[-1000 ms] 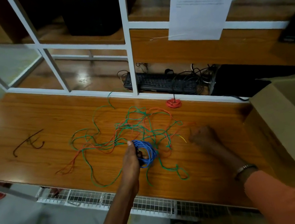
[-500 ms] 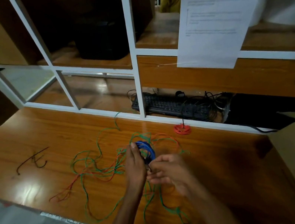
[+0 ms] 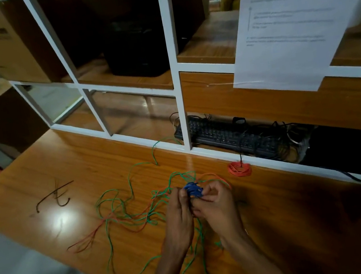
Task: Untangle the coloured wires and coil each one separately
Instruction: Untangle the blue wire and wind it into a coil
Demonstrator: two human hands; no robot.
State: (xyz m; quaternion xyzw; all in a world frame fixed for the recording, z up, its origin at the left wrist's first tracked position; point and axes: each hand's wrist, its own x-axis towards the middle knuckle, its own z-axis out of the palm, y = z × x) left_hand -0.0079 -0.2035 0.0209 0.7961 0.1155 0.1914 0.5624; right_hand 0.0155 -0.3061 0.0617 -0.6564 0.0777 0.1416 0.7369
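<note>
While green wire (image 3: 122, 194) sprawls leftward, both hands pinch the blue coil (image 3: 193, 189).

Blue coil (image 3: 193, 189) pinched between left hand (image 3: 180, 215) and right hand (image 3: 217, 204), above green wire (image 3: 124, 208) tangle on desk (image 3: 97, 160).

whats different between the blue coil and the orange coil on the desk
The blue coil is held between the left hand and right hand; the orange coil lies free on the desk by the white frame. Blue sits above the green tangle; orange lies apart from it. Both are small wound bundles.
</note>
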